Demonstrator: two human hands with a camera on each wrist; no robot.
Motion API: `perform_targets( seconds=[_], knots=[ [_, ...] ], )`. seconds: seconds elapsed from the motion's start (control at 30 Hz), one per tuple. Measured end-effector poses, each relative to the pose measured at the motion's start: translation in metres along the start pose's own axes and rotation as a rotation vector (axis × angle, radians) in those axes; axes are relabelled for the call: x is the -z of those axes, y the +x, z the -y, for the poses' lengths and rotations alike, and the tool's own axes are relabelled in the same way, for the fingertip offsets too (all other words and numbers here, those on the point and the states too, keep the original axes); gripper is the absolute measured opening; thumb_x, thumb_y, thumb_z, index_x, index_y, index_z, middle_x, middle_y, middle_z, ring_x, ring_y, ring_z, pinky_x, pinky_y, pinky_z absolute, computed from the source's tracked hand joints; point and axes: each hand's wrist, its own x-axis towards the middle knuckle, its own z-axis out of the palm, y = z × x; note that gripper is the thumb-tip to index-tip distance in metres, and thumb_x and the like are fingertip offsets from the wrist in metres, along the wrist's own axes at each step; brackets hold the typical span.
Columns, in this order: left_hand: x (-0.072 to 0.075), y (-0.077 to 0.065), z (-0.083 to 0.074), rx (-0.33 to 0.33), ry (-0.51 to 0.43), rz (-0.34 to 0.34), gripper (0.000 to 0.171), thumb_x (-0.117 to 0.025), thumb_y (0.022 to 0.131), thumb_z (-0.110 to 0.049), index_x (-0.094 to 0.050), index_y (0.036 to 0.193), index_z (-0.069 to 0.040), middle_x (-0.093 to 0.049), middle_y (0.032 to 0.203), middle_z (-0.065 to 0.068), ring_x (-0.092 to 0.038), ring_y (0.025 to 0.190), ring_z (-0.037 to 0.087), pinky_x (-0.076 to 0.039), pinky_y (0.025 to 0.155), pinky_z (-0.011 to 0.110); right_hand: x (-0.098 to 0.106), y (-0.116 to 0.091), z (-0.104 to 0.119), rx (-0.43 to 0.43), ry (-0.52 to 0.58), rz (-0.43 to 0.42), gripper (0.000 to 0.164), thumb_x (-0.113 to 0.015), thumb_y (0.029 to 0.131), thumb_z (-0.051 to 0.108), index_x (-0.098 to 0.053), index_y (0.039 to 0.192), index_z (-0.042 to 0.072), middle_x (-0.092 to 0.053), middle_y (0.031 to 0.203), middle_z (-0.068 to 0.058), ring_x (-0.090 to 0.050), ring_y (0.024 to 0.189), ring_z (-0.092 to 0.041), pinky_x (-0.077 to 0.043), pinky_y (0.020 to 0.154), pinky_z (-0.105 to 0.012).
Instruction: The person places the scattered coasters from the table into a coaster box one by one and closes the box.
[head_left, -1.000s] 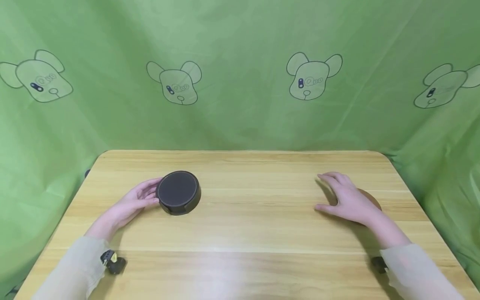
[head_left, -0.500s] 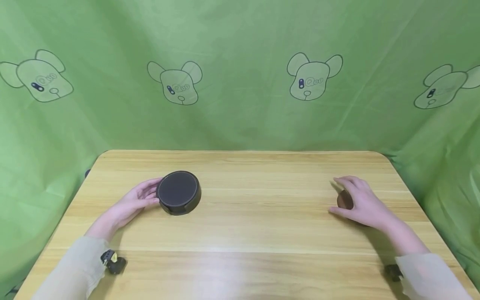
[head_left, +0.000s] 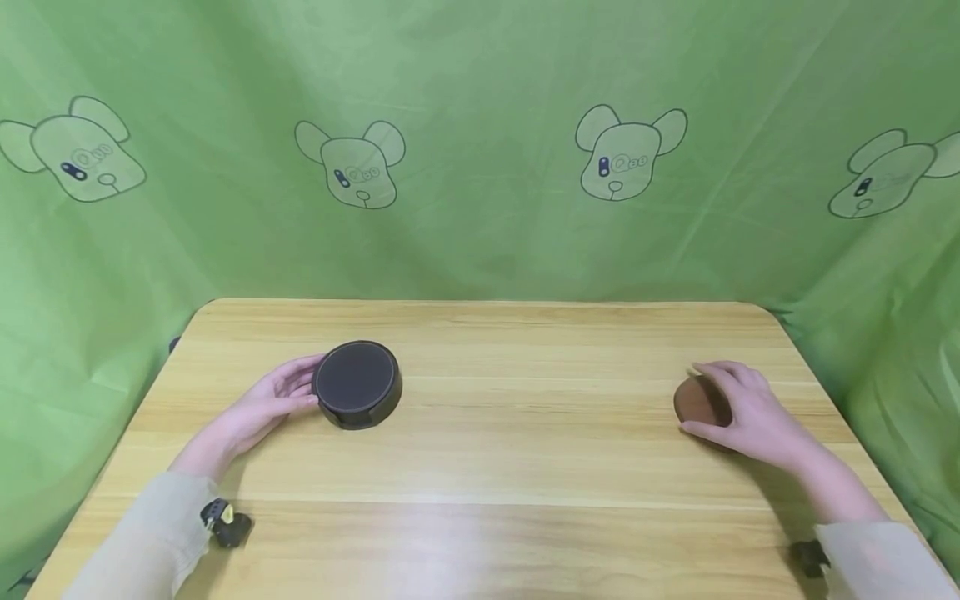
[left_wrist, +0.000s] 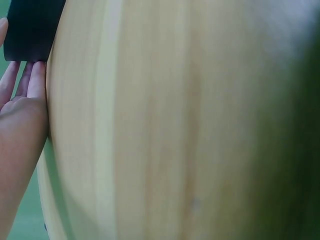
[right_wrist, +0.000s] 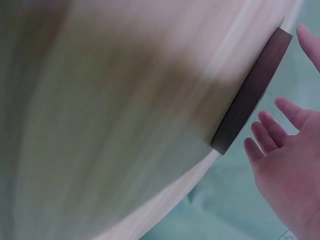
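Observation:
A round black holder (head_left: 357, 379), with a flat stitched disc on top like a coaster, stands on the left half of the table. My left hand (head_left: 264, 406) holds it by its left side, thumb at the near side and index finger at the far side. In the left wrist view, fingertips meet the black wall (left_wrist: 32, 30). On the right lies a thick, round brown wooden disc (head_left: 694, 403). Over its right part is my right hand (head_left: 750, 417), fingers spread and loosely bent. The right wrist view shows a gap between those fingers and the disc (right_wrist: 252, 92).
The light wood-grain table (head_left: 480, 475) has rounded far corners. Green curtain (head_left: 480, 242) with bear-head drawings hangs behind it and at both sides. Small dark devices sit at the left cuff (head_left: 228, 525) and the right cuff (head_left: 810, 557).
My right hand has moved to the right across the brown disc, and more of the disc's left part shows. The left hand and black holder stay in place.

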Motion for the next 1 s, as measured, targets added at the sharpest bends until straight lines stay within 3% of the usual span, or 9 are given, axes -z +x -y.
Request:
perform_targets(
  seconds=[0.17, 0.5, 0.8, 1.0],
  knots=[
    [0.001, 0.000, 0.000, 0.006, 0.001, -0.002, 0.068, -0.058, 0.101, 0.010, -0.029, 0.162, 0.005, -0.062, 0.140, -0.019, -0.063, 0.127, -0.002, -0.051, 0.110, 0.013, 0.003, -0.005, -0.004, -0.020, -0.004, 0.012, 0.092, -0.096, 0.073, 0.028, -0.051, 0.146, -0.006, -0.050, 0.139, -0.036, -0.044, 0.124, -0.058, -0.043, 0.094, -0.075],
    [0.001, 0.000, -0.001, 0.010, 0.010, -0.008, 0.071, -0.059, 0.100, 0.010, -0.025, 0.162, 0.009, -0.062, 0.139, -0.021, -0.062, 0.127, -0.003, -0.051, 0.110, 0.013, 0.005, -0.016, -0.010, -0.075, -0.016, 0.055, 0.099, -0.096, 0.074, 0.036, -0.047, 0.149, -0.006, -0.047, 0.140, -0.038, -0.042, 0.124, -0.058, -0.043, 0.093, -0.078],
    [0.001, 0.000, 0.001, 0.002, 0.002, 0.001, 0.066, -0.058, 0.101, 0.011, -0.031, 0.161, 0.003, -0.062, 0.140, -0.020, -0.062, 0.127, -0.003, -0.052, 0.109, 0.014, 0.002, -0.018, -0.013, -0.083, -0.030, 0.063, 0.101, -0.096, 0.074, 0.038, -0.047, 0.148, -0.009, -0.046, 0.140, -0.038, -0.041, 0.124, -0.058, -0.043, 0.094, -0.077],
    [0.000, -0.001, -0.002, 0.019, 0.028, -0.011, 0.071, -0.059, 0.101, 0.009, -0.022, 0.162, 0.010, -0.061, 0.139, -0.023, -0.062, 0.126, -0.005, -0.051, 0.109, 0.013, 0.002, -0.017, -0.012, -0.079, -0.032, 0.062, 0.101, -0.096, 0.073, 0.039, -0.048, 0.147, -0.010, -0.047, 0.140, -0.038, -0.041, 0.124, -0.057, -0.044, 0.093, -0.075]
  ],
)
